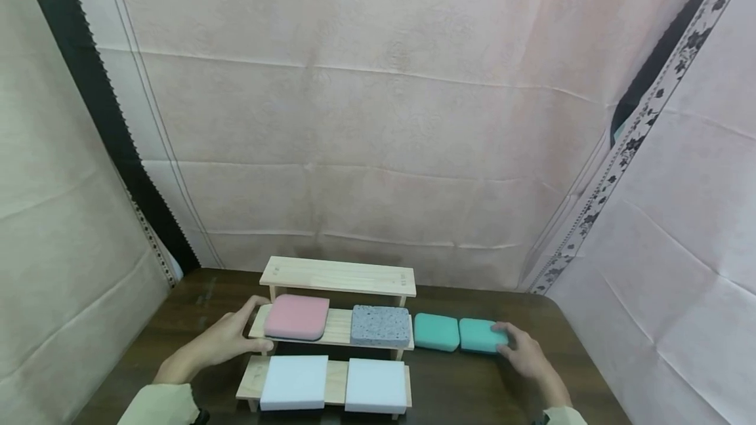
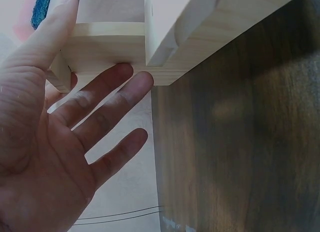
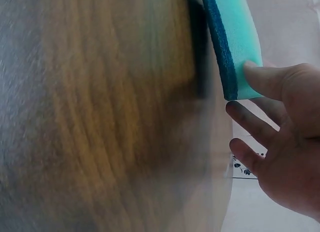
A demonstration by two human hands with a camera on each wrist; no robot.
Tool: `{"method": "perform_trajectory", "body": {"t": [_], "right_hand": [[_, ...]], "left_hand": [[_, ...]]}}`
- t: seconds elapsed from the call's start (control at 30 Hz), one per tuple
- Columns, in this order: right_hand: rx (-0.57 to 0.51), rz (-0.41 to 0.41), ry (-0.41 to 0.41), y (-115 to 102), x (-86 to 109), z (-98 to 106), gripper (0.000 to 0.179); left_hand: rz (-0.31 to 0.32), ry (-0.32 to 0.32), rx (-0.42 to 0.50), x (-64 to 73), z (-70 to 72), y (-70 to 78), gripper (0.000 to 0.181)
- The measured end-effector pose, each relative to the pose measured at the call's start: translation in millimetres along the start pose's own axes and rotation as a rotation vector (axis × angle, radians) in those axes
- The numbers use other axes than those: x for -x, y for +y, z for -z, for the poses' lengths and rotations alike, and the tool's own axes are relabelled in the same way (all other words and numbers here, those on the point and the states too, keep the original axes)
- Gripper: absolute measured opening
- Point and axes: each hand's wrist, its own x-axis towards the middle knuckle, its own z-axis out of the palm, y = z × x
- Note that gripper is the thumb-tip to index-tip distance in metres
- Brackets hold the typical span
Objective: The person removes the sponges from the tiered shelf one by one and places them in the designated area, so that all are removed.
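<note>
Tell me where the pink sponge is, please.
In the head view, the pink sponge sits at left on the middle shelf, between the left hand and grey block.

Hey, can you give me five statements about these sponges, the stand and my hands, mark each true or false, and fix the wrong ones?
1. The pink sponge shares the middle shelf with the speckled block. True.
2. The white blocks rest on the top shelf. False: the white blocks rest on the bottom shelf.
3. Your left hand is at the wooden stand's left end. True.
4. Your right hand touches the pink sponge. False: your right hand touches a teal sponge.
5. Another teal sponge lies just left of that one. True.
</note>
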Motion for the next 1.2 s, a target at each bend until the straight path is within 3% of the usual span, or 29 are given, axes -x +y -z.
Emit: {"method": "perform_trajectory", "body": {"t": [0.27, 0.53, 0.83, 1.0, 1.2], "right_hand": [[0.040, -0.015, -0.021, 11, 1.0, 1, 0.035], [0.038, 0.007, -0.034, 10, 1.0, -1, 0.039], [0.003, -0.006, -0.083, 1, -2.7, 9, 0.058], [0.013, 0.018, -0.064, -4, -2.0, 17, 0.066], [0.005, 0.013, -0.055, -5, 8.7, 20, 0.077]], "left_hand": [[-0.024, -0.003, 0.004, -0.5, -3.7, -0.9, 0.070], [-0.001, 0.002, 0.006, -0.3, -1.4, -0.2, 0.071], [0.025, 0.016, 0.011, 0.3, 1.1, 0.0, 0.071], [0.010, 0.033, 0.005, 0.6, 2.4, -0.3, 0.072], [-0.002, 0.004, 0.016, -0.8, 0.7, -0.1, 0.071]]}}
